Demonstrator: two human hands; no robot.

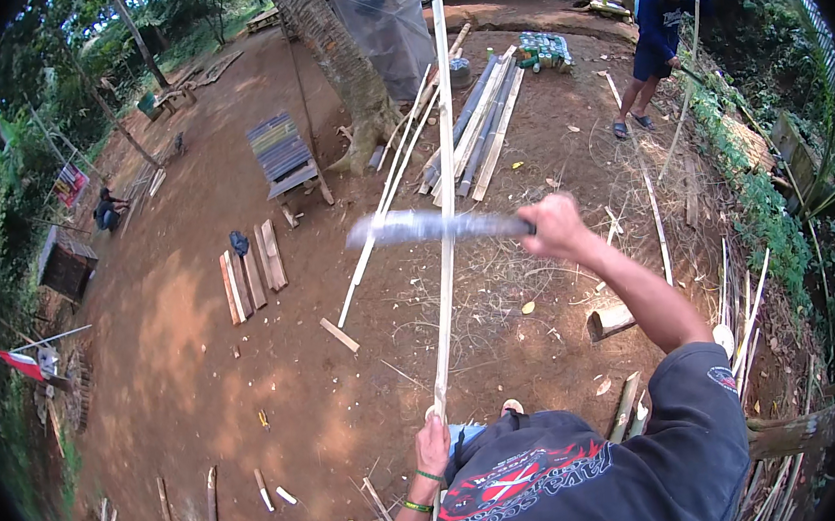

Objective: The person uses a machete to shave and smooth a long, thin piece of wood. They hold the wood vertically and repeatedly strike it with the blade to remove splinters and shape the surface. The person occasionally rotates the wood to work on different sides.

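Note:
A long pale strip of split bamboo [446, 298] stands out away from me, its near end gripped by my left hand [432, 447]. My right hand [557, 227] is closed round the dark handle of a machete [424, 227]. Its broad blade points left, smeared by motion, and crosses in front of the strip about midway along. Whether blade and strip touch, I cannot tell. Green and yellow bands circle my left wrist.
Long strips and dark poles [489, 118] lie beyond, near a tree trunk [338, 57]. Short boards [271, 256] rest at left, by a small slatted table [280, 151]. A cut log [609, 321] lies at right. One person [659, 31] stands far right; another [108, 212] crouches far left.

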